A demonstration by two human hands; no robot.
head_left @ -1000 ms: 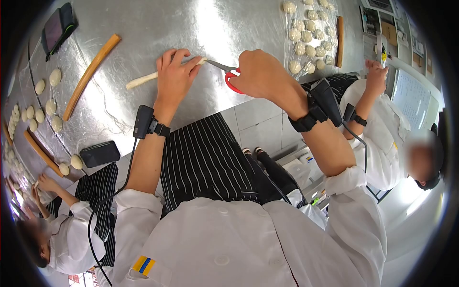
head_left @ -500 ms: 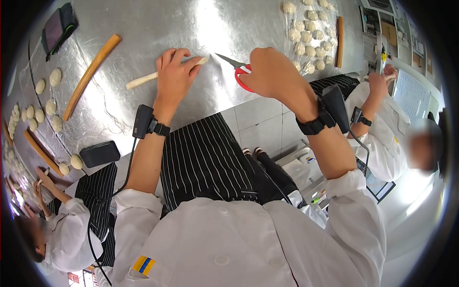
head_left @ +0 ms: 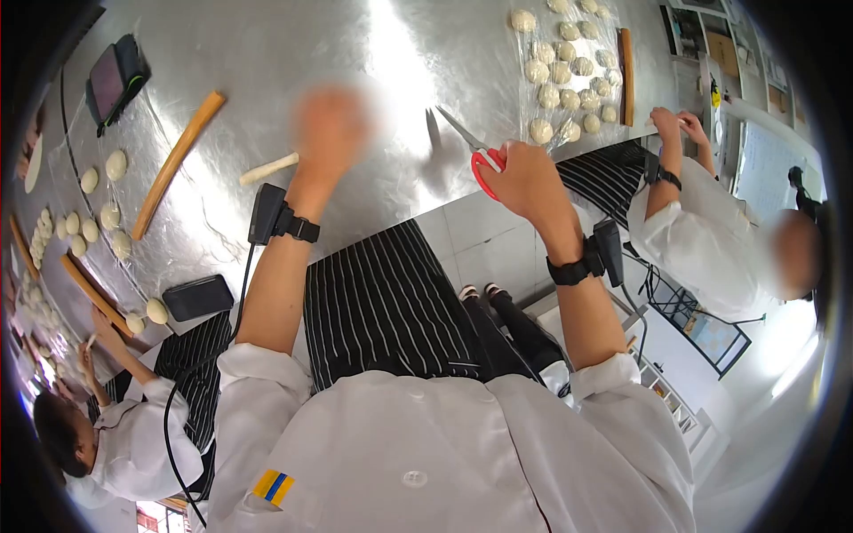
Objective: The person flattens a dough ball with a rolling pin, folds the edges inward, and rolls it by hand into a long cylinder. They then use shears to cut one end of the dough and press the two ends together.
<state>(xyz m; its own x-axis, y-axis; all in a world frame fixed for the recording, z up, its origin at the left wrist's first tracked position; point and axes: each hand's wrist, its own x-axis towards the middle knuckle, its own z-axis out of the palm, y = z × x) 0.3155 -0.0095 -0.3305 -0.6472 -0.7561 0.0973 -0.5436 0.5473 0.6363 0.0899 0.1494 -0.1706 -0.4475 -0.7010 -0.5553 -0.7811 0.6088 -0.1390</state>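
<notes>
My right hand (head_left: 531,180) grips a pair of scissors (head_left: 466,133) by its red handles, with the blades aimed up and left above the steel table (head_left: 400,80). The blades look nearly closed and cast a dark shadow beside them. My left hand (head_left: 331,129) is over the table at a thin rope of dough (head_left: 269,169). One end of this pale rope sticks out left of my wrist, and the rest is hidden behind the hand. The fingers are smeared, so I cannot tell how they lie.
Dough balls (head_left: 569,73) lie on plastic film at upper right, with a rolling pin (head_left: 627,75) alongside. Left are another rolling pin (head_left: 180,164), more dough balls (head_left: 109,216), a black phone (head_left: 199,298) and a cased device (head_left: 115,80). Co-workers (head_left: 133,440) stand on both sides.
My right hand has moved down and right with the scissors, whose blades have drawn away from my left hand. The left hand has become blurred over the dough rope.
</notes>
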